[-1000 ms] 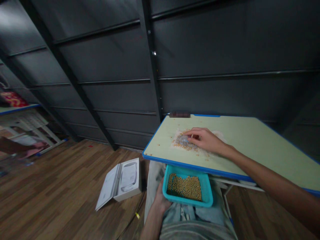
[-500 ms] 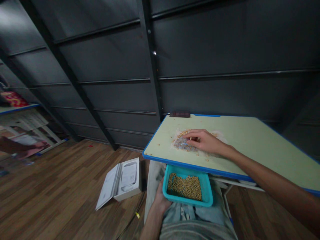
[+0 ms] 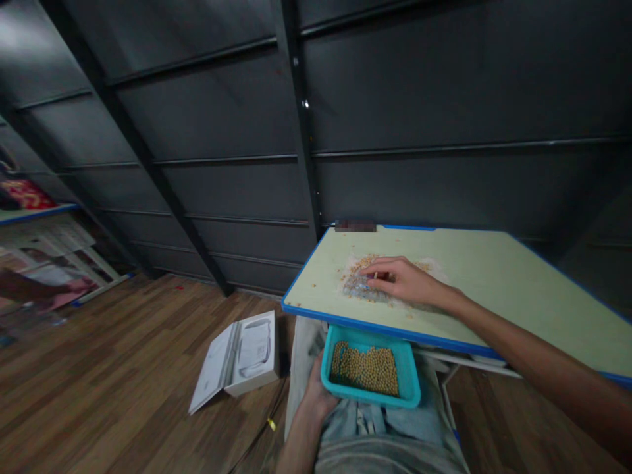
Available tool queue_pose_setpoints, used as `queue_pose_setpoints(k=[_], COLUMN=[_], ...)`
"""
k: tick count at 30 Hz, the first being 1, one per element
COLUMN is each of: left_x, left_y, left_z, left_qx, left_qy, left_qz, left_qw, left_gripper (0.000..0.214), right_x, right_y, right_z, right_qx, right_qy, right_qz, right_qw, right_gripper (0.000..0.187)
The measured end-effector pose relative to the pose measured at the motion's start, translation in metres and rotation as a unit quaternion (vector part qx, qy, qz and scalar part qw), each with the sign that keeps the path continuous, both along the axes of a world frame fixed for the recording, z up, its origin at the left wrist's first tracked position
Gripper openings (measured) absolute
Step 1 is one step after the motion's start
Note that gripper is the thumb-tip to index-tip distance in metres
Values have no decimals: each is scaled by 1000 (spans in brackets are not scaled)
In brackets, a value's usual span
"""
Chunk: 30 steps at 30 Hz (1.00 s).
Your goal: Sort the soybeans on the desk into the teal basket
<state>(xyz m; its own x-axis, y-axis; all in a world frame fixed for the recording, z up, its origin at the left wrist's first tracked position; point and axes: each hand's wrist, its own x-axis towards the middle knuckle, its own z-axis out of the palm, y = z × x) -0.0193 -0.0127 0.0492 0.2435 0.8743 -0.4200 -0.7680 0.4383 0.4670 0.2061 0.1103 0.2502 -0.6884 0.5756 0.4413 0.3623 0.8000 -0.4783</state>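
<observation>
A turquoise plastic basket (image 3: 415, 375) rests on my lap, partly filled with round tan beads or beans (image 3: 368, 370). My left hand (image 3: 318, 392) grips its left side, with the fingertips hidden beneath it. Above the table (image 3: 494, 263), my right hand (image 3: 402, 280) is curled with thumb and fingers close together. What they pinch is too small to make out. Under and around these fingers lies a patch of crinkled clear plastic (image 3: 358, 287), with small tan pieces (image 3: 368, 261) scattered over and beside it.
The table has a blue edge, and a dark object (image 3: 355, 226) sits at its far left corner. An open white box (image 3: 254, 352) and a cable (image 3: 264, 424) lie on the wooden floor to the left. Another person's hand (image 3: 79, 286) shows at far left, near another table.
My right hand's fingers have shifted very slightly over the patch of plastic. My left hand and the basket stay where they were.
</observation>
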Motion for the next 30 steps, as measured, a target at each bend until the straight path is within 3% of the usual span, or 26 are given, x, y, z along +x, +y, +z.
queue_pose_setpoints(k=[13, 30], left_x=[2, 3], left_y=[0, -1], left_z=[5, 8], left_qx=[-13, -12], left_qy=[-28, -21], left_qz=[-1, 1], left_qw=[1000, 1000], left_gripper=[31, 27], right_x=[-4, -5], right_y=[-10, -14], right_z=[10, 9], right_qx=[-14, -39], right_qy=[-12, -9], right_qz=[28, 48], right_qw=[999, 998], right_gripper=[29, 32])
